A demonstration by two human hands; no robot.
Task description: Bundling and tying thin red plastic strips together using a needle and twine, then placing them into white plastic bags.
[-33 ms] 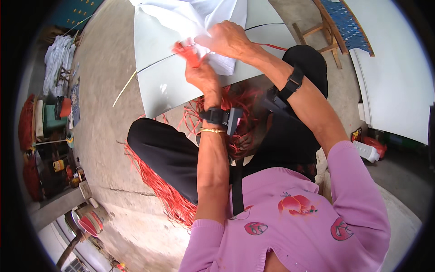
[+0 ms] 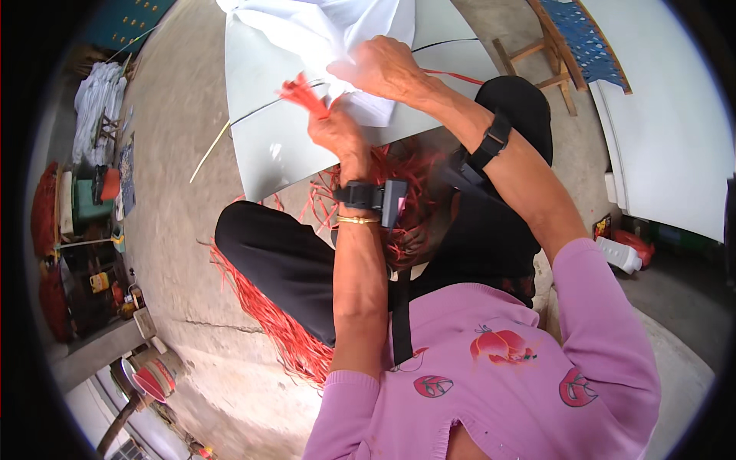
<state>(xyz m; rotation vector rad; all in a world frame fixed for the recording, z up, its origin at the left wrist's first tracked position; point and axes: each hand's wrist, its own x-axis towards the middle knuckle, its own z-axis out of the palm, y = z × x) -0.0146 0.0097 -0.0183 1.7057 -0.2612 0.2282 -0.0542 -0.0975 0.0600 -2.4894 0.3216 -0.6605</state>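
Note:
My left hand [image 2: 337,132] is closed round a bundle of red strips [image 2: 303,93], whose cut ends fan out above the fist. Close by, to the right and a little farther, my right hand [image 2: 383,67] has its fingers curled together against a gathered white cloth [image 2: 326,31]. What lies between those fingers is hidden and slightly blurred. Below both hands a flap of the cloth hangs over the pale table [image 2: 264,146]. From behind the right wrist a thin red strip [image 2: 454,77] runs toward the table's right side.
Loose red strips [image 2: 410,180] lie tangled between my knees, and a long bunch [image 2: 287,337] rests beside my left leg on the concrete floor [image 2: 184,253]. A wooden stool with a blue woven top [image 2: 583,46] stands at the far right. White cloths [image 2: 98,107] are piled at the far left.
My left hand has shifted slightly left and nearer to me with the red strips. The right hand stays at almost the same place by the white cloth.

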